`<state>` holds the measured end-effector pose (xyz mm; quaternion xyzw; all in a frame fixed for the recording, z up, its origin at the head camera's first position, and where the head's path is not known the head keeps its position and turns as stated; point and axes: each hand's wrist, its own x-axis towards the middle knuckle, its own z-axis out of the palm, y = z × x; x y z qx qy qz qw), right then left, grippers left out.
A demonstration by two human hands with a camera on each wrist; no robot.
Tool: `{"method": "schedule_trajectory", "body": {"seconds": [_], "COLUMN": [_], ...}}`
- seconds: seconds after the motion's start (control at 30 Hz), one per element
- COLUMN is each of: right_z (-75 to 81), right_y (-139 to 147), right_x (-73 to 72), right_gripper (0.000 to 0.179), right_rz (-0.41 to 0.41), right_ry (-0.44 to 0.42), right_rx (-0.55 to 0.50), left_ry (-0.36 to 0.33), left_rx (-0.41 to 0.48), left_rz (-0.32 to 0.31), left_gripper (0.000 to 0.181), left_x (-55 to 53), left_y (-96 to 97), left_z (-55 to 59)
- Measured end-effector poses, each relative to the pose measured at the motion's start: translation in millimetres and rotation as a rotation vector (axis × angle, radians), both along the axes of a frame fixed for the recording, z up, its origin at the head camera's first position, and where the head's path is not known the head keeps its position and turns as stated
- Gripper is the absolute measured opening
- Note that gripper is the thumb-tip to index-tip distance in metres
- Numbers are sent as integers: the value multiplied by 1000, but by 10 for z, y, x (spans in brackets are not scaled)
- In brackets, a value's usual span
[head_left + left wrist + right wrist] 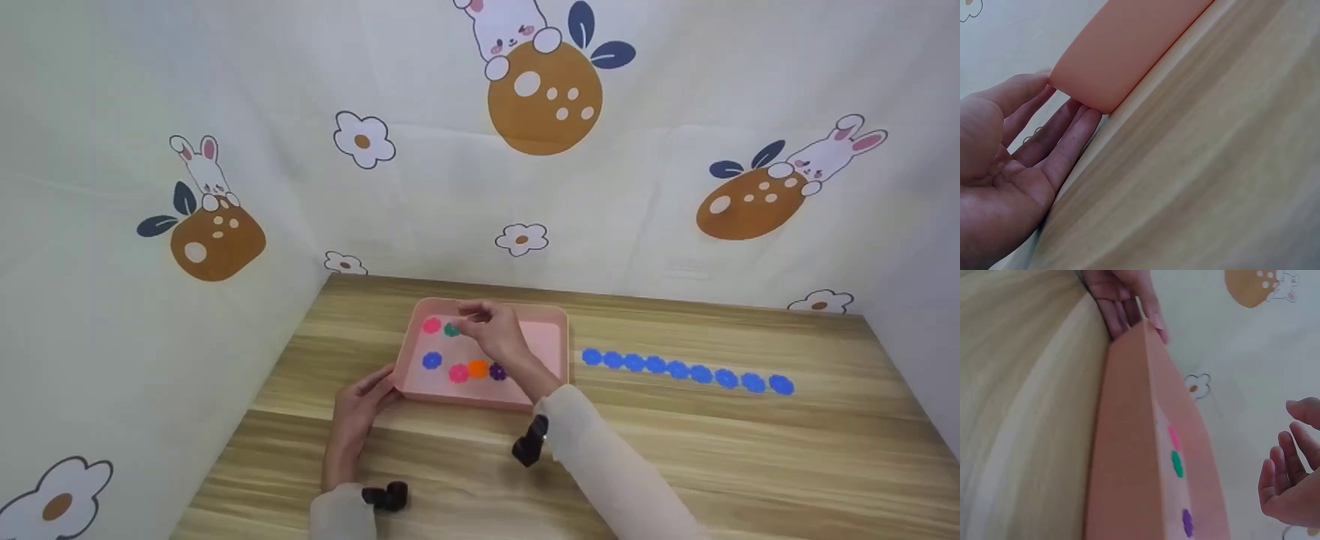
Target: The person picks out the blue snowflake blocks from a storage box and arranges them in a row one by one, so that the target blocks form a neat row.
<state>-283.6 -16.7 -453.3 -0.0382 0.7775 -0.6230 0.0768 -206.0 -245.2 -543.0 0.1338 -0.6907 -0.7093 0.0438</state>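
Observation:
A shallow pink tray point(525, 403) rests on the table with several flower-shaped plastic pieces inside. My left hand point(360, 409) holds its near left corner, thumb at the rim and fingertips against the lower wall point(1123, 62). Over the tray hovers my right hand point(495, 334), loosely bent; in the right wrist view its thumb and fingers point(1292, 472) stand apart with nothing between them. A green piece point(450, 330) lies just left of its fingertips in the head view, beside a pink piece point(431, 325). Nearer me are blue point(432, 361), orange point(478, 369) and purple point(498, 371) pieces.
Right of the tray, a row of several blue flower pieces point(679, 369) runs across the wooden table point(675, 450). A pale cloth point(435, 195) printed with rabbits and flowers hangs behind and along the left side.

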Motion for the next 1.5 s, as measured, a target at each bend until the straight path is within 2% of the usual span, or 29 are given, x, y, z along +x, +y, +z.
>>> {"method": "schedule_trajectory", "body": {"seconds": [0.17,0.27,0.43,0.67,0.87,1.03,1.2,1.5], "right_z": [-175,-288,-438,-575,-619,-622,-614,-563], "right_y": [-250,-337,-383,-405,-439,-449,-434,-477], "right_x": [0,-4,-5,-15,-25,-46,-41,-22], "right_gripper": [29,31,33,36,39,37,29,27], "right_rz": [73,123,170,208,215,232,241,263], "right_ry": [40,30,5,47,62,102,107,55], "right_rx": [74,128,182,234,334,416,407,446], "left_ry": [-36,-45,-41,-30,5,-1,-19,14], "left_rx": [-23,-26,-24,-9,36,13,-19,-3], "left_rz": [-4,-10,-12,-2,-2,-8,-17,-11], "left_gripper": [39,40,43,42,40,40,41,40], "left_x": [10,16,13,6,13,17,28,39], "left_y": [-13,-12,-10,-17,-21,-13,-1,-15], "left_z": [8,11,4,-8,-17,-14,-8,2]}}
